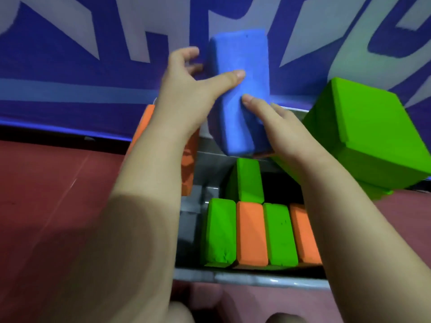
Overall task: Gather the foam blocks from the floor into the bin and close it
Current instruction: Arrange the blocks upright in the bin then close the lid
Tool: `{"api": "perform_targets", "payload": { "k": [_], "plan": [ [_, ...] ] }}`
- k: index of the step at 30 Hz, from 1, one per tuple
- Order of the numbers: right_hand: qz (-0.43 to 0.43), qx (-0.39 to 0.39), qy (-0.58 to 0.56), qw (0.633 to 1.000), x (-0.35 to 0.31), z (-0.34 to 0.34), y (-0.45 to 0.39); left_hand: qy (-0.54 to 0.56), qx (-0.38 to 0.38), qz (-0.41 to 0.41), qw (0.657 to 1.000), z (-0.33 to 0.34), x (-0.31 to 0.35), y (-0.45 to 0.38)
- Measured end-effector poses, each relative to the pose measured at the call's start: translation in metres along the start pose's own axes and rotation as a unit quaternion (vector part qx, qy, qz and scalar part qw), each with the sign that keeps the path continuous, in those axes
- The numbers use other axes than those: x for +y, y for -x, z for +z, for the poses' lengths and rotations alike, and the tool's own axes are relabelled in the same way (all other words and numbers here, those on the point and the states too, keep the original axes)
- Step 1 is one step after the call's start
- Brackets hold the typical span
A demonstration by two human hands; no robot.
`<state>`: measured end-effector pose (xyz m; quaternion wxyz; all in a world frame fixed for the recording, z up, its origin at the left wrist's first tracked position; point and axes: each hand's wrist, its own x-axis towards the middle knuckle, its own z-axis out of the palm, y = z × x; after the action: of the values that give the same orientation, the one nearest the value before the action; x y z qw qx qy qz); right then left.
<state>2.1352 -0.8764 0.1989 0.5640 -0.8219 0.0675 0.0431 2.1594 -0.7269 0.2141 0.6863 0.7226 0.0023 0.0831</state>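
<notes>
Both hands grasp the blue block [242, 89] above the bin [251, 279]: left hand [186, 89] pinching its upper side, right hand [279, 131] cupping its lower end. Below them, green and orange blocks [251, 231] already stand packed in a row. Dropped tilted, I judge, it could wedge against the big green block [363, 136] beside the right hand, blocking closure.

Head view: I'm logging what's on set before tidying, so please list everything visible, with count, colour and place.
Bin: one, grey, on the floor, open.
Small blocks in bin: five; three green, two orange, four in the near row, one green behind.
Blue block: one, held above the bin.
Big green block: one, at the bin's right edge.
Orange block: one, left of the bin, partly hidden.
Floor: red.
Wall: blue and white.
Left hand, right hand: each with a grip on the blue block.
</notes>
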Motion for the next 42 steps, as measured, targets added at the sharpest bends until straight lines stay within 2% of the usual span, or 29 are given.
{"api": "perform_targets", "payload": {
  "k": [3, 6, 8, 15, 22, 27, 31, 35, 38, 41, 42],
  "plan": [
    [0.076, 0.020, 0.020, 0.997, 0.001, -0.011, 0.006, -0.018, -0.082, -0.058, 0.995, 0.019, -0.011, 0.004],
    [0.087, 0.023, 0.081, 0.993, 0.007, -0.018, 0.007, -0.037, -0.173, -0.108, 0.978, 0.023, -0.018, 0.007],
    [0.085, 0.030, 0.129, 0.987, 0.009, -0.018, 0.005, -0.064, -0.199, -0.116, 0.971, 0.024, -0.020, 0.007],
    [0.085, 0.038, 0.218, 0.971, 0.028, -0.004, -0.013, -0.123, -0.171, -0.157, 0.965, 0.031, -0.056, 0.004],
    [0.044, 0.065, 0.226, 0.971, 0.037, 0.001, -0.031, -0.140, -0.172, -0.116, 0.968, 0.037, -0.069, -0.013],
    [0.057, 0.015, 0.276, 0.959, 0.048, 0.003, -0.039, -0.181, -0.185, -0.129, 0.957, 0.044, -0.086, -0.018],
    [0.118, 0.009, 0.251, 0.961, 0.068, 0.005, -0.053, -0.284, -0.203, -0.124, 0.929, 0.055, -0.104, -0.021],
    [0.071, -0.014, 0.301, 0.951, 0.086, 0.001, -0.062, -0.235, -0.242, -0.218, 0.916, 0.057, -0.113, -0.032],
    [0.036, -0.076, 0.292, 0.953, 0.098, -0.004, -0.061, -0.291, -0.278, -0.221, 0.889, 0.055, -0.119, -0.035],
    [0.049, -0.117, 0.249, 0.960, 0.104, -0.009, -0.061, -0.330, -0.304, -0.210, 0.869, 0.058, -0.125, -0.038],
    [0.052, -0.128, 0.247, 0.959, 0.104, -0.011, -0.064, -0.365, -0.323, -0.194, 0.851, 0.060, -0.123, -0.041]
  ]
}}
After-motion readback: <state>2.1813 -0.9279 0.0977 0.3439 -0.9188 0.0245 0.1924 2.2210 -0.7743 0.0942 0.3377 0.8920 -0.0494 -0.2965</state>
